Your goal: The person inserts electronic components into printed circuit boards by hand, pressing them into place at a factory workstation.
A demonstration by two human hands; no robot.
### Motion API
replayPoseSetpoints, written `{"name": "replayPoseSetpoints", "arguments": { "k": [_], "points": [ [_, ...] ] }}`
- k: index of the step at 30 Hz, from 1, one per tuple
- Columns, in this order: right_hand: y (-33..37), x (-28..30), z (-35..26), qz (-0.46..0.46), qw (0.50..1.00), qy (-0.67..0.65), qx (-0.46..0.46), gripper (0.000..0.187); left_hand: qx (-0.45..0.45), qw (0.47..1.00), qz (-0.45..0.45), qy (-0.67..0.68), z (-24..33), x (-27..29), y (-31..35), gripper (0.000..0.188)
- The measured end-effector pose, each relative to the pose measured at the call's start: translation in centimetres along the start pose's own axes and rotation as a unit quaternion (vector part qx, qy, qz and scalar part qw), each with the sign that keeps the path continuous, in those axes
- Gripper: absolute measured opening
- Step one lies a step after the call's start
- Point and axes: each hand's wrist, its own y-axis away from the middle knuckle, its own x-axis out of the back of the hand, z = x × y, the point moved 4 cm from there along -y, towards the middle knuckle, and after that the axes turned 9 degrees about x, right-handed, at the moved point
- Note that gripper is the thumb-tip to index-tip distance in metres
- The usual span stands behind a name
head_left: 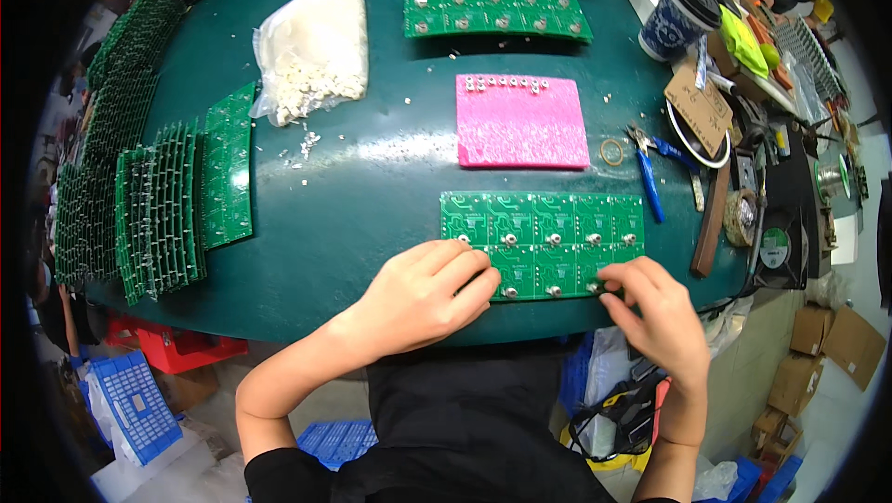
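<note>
A green circuit board panel [531, 261] lies flat near the table's front edge, with rows of small silver cylindrical parts standing on it. My left hand [427, 291] rests over its lower left corner, fingers curled together at the board's edge. At the lower right, my right hand [658, 317] has thumb and index finger closed around a small metal component [594, 288] on the board; the fingers partly hide that corner. Beyond the panel is a pink foam sheet [522, 127] with several similar silver parts lined up along its far edge.
Blue-handled pliers [649, 178] and a tan ring [611, 152] lie right of the foam. A bag of small pale pieces [321, 48] sits back left. Board stacks [160, 215] line the left; another panel [497, 13] lies at the back. A cup [678, 20] stands amid right-side clutter.
</note>
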Motion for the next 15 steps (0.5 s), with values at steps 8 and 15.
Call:
{"name": "replayPoseSetpoints", "arguments": {
  "k": [8,15],
  "points": [
    [-12.6,-0.3,6.4,0.176,0.983,-0.028,0.032,0.015,-0.009,0.999,-0.025,0.031,-0.2,0.9,0.2,0.031],
    [-17.2,-4.0,9.3,0.192,0.970,0.135,0.060,0.011,0.195,0.978,0.055,-0.051,-8.8,5.8,0.6,0.014]
  ]
}}
